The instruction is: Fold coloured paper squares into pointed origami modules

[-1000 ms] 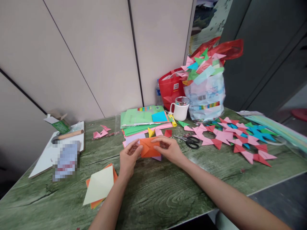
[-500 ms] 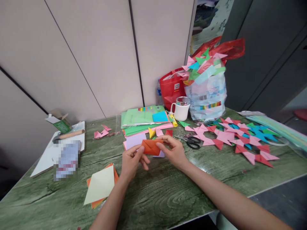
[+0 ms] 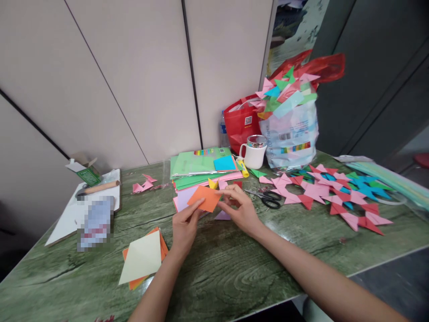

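An orange folded paper (image 3: 207,198) is held up over the middle of the table, its plain face toward me. My left hand (image 3: 185,226) pinches its left side between thumb and fingers. At its right corner, my right hand (image 3: 239,206) closes thumb and fingertips on the edge. Behind the paper lie a lilac sheet (image 3: 183,201), a small yellow folded piece (image 3: 212,184) and a red piece (image 3: 237,184). Scissors with black handles (image 3: 270,199) rest just beyond my right hand. Nearer my left forearm is a stack of cream and orange square sheets (image 3: 142,258).
Linked pink, red and blue folded pieces (image 3: 315,192) spread over the right side. A white mug (image 3: 254,154), a red bag (image 3: 241,127) and a stuffed paper-pack bag (image 3: 290,134) stand at the back. Left are a hammer (image 3: 100,188), a white board (image 3: 62,223) and a green box (image 3: 87,174).
The orange paper has turned from its creased, pocketed side to a smooth face and now sits tilted like a diamond. My left hand's fingers have shifted onto its front.
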`<action>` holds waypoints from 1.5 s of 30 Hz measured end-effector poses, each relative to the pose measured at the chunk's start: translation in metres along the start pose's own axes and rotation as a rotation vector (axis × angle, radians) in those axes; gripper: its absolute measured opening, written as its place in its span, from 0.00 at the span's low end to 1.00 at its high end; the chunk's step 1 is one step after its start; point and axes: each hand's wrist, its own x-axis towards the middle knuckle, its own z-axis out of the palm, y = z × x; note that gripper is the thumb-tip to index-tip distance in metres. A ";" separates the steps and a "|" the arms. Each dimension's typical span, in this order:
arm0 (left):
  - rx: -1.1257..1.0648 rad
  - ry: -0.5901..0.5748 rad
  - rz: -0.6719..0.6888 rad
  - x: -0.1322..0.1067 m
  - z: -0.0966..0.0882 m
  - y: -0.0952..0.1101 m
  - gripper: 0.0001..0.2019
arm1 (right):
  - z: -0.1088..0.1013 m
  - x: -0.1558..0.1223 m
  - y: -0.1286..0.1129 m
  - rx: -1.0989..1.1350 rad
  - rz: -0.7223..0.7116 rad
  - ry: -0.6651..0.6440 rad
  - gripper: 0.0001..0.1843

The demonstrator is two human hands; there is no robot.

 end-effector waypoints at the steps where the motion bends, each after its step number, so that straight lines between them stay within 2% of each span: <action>1: 0.002 0.000 0.005 0.000 0.000 -0.001 0.10 | 0.001 -0.001 0.000 0.031 0.014 -0.028 0.12; 5: 0.024 -0.011 0.041 0.001 -0.002 -0.006 0.11 | 0.005 -0.003 0.001 0.188 0.131 -0.117 0.11; 8: 0.027 -0.045 0.064 0.002 -0.001 -0.007 0.11 | 0.006 -0.004 0.003 0.275 0.197 -0.109 0.11; 16: 0.043 -0.097 0.070 0.001 0.000 -0.002 0.11 | 0.004 -0.002 0.004 0.207 0.081 -0.111 0.08; 26: 0.007 -0.059 -0.055 0.000 0.001 -0.003 0.04 | 0.008 -0.002 0.000 0.347 0.201 -0.079 0.09; 30: -0.029 -0.041 -0.111 0.000 0.003 -0.004 0.04 | 0.010 -0.003 0.002 0.339 0.235 -0.046 0.08; 35: -0.065 -0.056 -0.160 -0.002 0.007 -0.002 0.06 | 0.013 -0.005 0.006 0.417 0.336 -0.012 0.13; 45: -0.184 -0.016 -0.206 -0.006 0.013 -0.009 0.14 | 0.015 -0.007 0.005 0.487 0.399 0.043 0.23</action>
